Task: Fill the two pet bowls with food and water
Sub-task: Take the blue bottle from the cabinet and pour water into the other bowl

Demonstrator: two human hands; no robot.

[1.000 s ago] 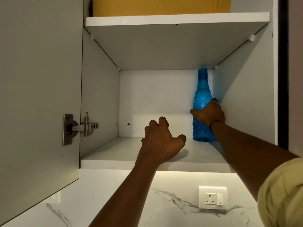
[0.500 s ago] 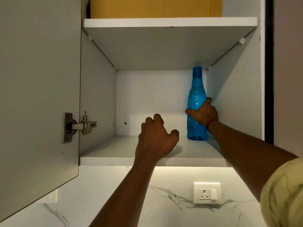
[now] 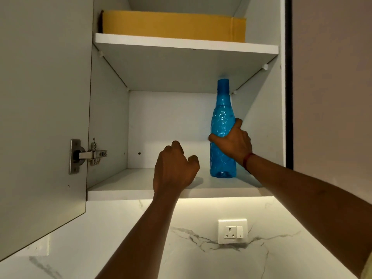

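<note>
The bottle (image 3: pixel 222 117) stands upright on the lower shelf (image 3: pixel 124 190) of an open wall cupboard, towards the right side wall and set back from the front edge. The right hand (image 3: pixel 234 144) grasps it round the middle of the body, thumb on the near side and fingers wrapped behind. The left hand (image 3: pixel 174 170) rests on the shelf near its front edge, left of the bottle and apart from it, fingers loosely bent and holding nothing.

The step in hand looks like fetching the water. To do it well, keep the grasp firm on the ribbed middle, since the plastic looks slick. Lift only enough to clear the shelf, then draw the bottle straight out over the front edge, keeping it upright so the cap stays clear of the upper shelf (image 3: pixel 181 45). The left hand is well placed to steady the base as it comes out. I cannot tell how full the bottle is, so expect some weight.

Counted: one blue bottle, two shelves, one yellow box (image 3: pixel 171 26) on the upper shelf, one open door (image 3: pixel 44 97) with one hinge (image 3: pixel 88 155), and one socket (image 3: pixel 232 231) on the marble wall below. No pet bowl and no food is in view.
</note>
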